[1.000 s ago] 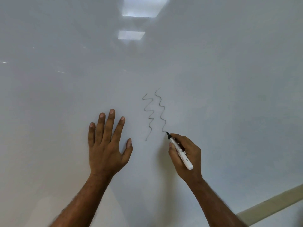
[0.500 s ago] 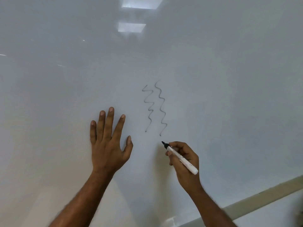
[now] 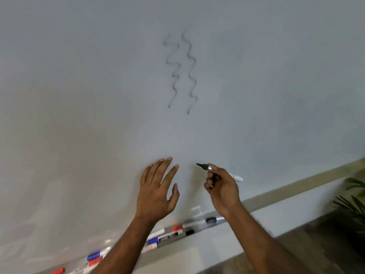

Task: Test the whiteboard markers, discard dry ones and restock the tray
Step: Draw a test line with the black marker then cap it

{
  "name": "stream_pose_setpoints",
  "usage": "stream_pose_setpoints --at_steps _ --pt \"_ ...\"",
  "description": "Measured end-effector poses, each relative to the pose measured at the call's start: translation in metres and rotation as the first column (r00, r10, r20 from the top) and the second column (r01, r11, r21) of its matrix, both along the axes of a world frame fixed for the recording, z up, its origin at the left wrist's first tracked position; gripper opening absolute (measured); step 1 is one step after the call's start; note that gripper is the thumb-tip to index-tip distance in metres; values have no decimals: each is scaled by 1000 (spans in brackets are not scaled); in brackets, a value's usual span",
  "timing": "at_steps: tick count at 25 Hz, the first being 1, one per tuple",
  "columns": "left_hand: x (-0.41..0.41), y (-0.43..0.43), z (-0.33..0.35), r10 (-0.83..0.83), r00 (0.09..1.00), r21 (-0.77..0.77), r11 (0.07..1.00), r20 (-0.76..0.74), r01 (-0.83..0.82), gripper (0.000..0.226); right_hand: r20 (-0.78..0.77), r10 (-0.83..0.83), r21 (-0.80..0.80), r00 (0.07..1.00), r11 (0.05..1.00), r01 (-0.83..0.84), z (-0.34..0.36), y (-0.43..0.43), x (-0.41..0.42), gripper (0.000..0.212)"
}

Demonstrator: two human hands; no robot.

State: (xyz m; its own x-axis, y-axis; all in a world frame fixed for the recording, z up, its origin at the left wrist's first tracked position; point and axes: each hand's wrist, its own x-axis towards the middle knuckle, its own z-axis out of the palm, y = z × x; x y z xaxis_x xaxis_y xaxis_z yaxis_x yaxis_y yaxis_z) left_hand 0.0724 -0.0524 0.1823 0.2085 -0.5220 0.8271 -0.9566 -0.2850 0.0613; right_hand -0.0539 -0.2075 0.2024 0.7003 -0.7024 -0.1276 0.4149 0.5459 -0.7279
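The whiteboard (image 3: 79, 95) fills most of the view, with wide bare surface to the left, right and above two wavy grey lines (image 3: 180, 70) drawn side by side near the top centre. Its lower edge runs as a pale strip (image 3: 296, 186) slanting up to the right, and below that lies a wooden floor (image 3: 316, 240) with dark plant leaves (image 3: 353, 200) cut off at the right border. The right hand (image 3: 222, 187) has its fingers curled around an uncapped black marker (image 3: 205, 167), its tip pointing left and clear of the board, well below the wavy lines. The left hand (image 3: 157, 191) holds nothing, fingers spread and loosely extended toward the board just beside the marker tip; whether the fingertips touch the surface cannot be told. Along the tray (image 3: 197, 227) at the board's foot lie several markers (image 3: 167, 237) with red, blue and black caps, partly hidden behind the left forearm and blurred. Print on their barrels is too smeared to read, as is the marking on the held marker.
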Motion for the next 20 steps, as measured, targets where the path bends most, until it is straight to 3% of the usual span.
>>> stream_pose_setpoints --at_steps 5,9,12,17,20 --pt "-14 -4 -80 29 958 322 944 -287 68 30 -165 31 74 986 997 -19 -61 -4 -15 8" --pt "-22 -15 -126 262 781 571 808 -567 144 22 -281 55 157 958 988 -10 -110 -9 -32 7" --pt "-27 -25 -151 316 772 669 720 -552 184 26 -351 78 240 933 971 9 -138 -13 -44 6" --pt "-31 -41 -177 255 878 749 643 -405 159 26 -437 93 305 894 951 50 -164 -17 -58 5" --pt "-29 -47 -188 252 898 784 604 -361 146 26 -464 101 311 880 949 55 -171 -23 -61 9"
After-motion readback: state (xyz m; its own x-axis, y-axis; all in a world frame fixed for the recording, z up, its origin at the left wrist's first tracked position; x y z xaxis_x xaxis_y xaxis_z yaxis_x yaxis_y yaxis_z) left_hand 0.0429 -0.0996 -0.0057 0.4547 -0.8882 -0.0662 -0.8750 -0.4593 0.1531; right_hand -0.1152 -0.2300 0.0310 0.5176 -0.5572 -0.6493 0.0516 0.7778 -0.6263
